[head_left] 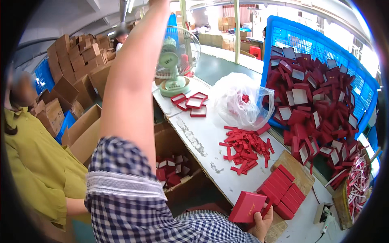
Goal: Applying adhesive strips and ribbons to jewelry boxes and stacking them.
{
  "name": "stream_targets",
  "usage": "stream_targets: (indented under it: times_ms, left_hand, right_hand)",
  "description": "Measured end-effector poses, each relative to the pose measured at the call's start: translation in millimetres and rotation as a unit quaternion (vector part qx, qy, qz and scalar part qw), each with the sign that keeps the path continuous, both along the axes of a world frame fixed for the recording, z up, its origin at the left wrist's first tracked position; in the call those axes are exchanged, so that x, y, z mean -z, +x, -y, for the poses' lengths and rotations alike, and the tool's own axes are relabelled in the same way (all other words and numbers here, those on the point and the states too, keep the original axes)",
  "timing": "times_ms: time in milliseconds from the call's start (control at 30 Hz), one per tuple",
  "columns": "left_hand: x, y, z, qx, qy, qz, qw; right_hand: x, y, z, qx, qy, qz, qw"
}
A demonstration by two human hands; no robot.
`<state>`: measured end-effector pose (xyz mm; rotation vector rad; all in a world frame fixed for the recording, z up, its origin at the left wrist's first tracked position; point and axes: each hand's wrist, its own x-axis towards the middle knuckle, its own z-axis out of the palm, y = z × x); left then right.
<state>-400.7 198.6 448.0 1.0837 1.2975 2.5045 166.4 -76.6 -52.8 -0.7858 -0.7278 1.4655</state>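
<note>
My right hand (262,224), near the front edge of the table, is closed on a flat red gift box (248,206) with gold lettering on its lid. A narrow red strip (268,205) shows by its fingers; whether it is held too I cannot tell. Just beyond this hand, closed red boxes (279,184) stand in tight rows on a brown board (298,166). My left arm reaches up across the view, and its hand is out of the picture past the top edge. Farther back lies a loose heap of red strips (246,148).
A blue crate (271,40) of red boxes leans at the right, near a container of ribbons (358,186). A plastic bag (239,101), open red trays (196,101) and a green fan (174,83) stand farther back. A person in yellow-green (40,162) is at left, by cartons (89,121).
</note>
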Motion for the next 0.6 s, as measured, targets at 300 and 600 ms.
stream_targets:
  times_ms: [300, 600]
  left_hand:
    - [301, 178, 74, 0.269, -0.294, -0.322, 0.859]
    - [408, 281, 188, 0.642, -0.371, -0.43, 0.516]
  right_hand:
    - [3, 12, -4, -0.012, -0.044, -0.008, 0.999]
    - [10, 14, -9, -0.009, -0.007, 0.0, 1.0]
